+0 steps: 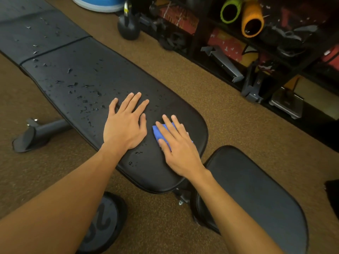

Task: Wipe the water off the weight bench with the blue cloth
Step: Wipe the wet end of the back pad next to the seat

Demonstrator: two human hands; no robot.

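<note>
The black padded weight bench point(102, 76) runs from the upper left to the middle of the view. Water drops point(80, 92) lie scattered over its pad, thickest left of my hands. My left hand point(126, 123) rests flat on the pad with fingers spread and holds nothing. Just to its right, my right hand point(176, 143) presses the blue cloth point(158, 132) flat against the pad near the bench's rounded near end. Most of the cloth is hidden under my fingers and palm.
A separate black seat pad point(256, 197) sits at the lower right. A bench foot point(34, 132) sticks out on the left, a weight plate point(102, 222) lies below. A kettlebell point(128, 24) and a dark shelf point(275, 57) with foam rollers stand behind on the brown carpet.
</note>
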